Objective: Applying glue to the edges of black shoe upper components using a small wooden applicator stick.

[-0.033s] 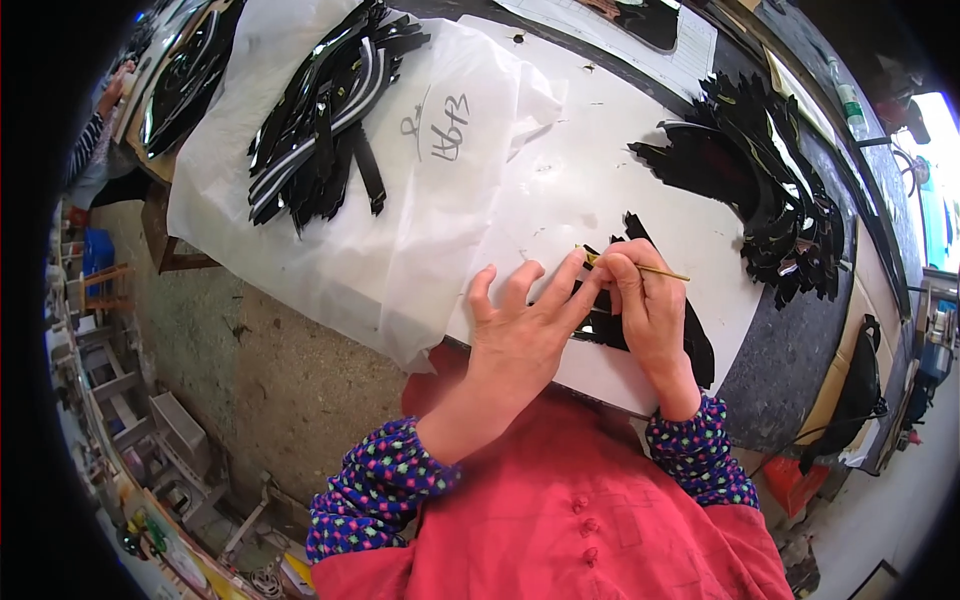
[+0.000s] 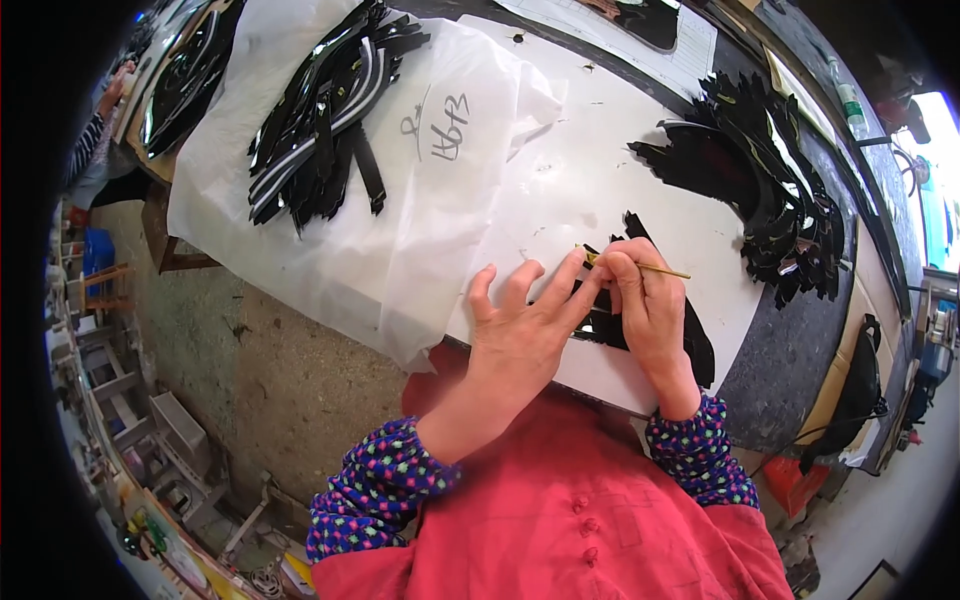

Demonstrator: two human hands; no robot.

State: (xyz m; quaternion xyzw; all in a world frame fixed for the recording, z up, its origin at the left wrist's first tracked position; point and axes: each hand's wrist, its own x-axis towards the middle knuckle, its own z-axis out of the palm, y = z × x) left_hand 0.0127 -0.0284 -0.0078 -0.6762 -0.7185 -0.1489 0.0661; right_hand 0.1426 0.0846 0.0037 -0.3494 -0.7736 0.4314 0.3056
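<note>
On the white board (image 2: 590, 130) just before me, my right hand (image 2: 650, 305) pinches a thin brass-coloured rod (image 2: 664, 271). Its far end reaches to the fingertips of my left hand (image 2: 528, 322). That left hand lies with its fingers spread, the index finger and thumb pressing near a glossy black piece (image 2: 608, 328). Both hands partly cover this piece, so its full shape is hidden. Beside my right wrist runs another black strip (image 2: 700, 350) with a jagged end. What the rod's tip touches I cannot make out.
A heap of black, jagged-edged pieces (image 2: 790, 200) lies to the right. More black and silver strips (image 2: 320, 120) rest on white plastic sheeting (image 2: 400, 200) marked by hand. Papers (image 2: 640, 40) line the far edge. At far left, another person's hand (image 2: 118, 85) shows.
</note>
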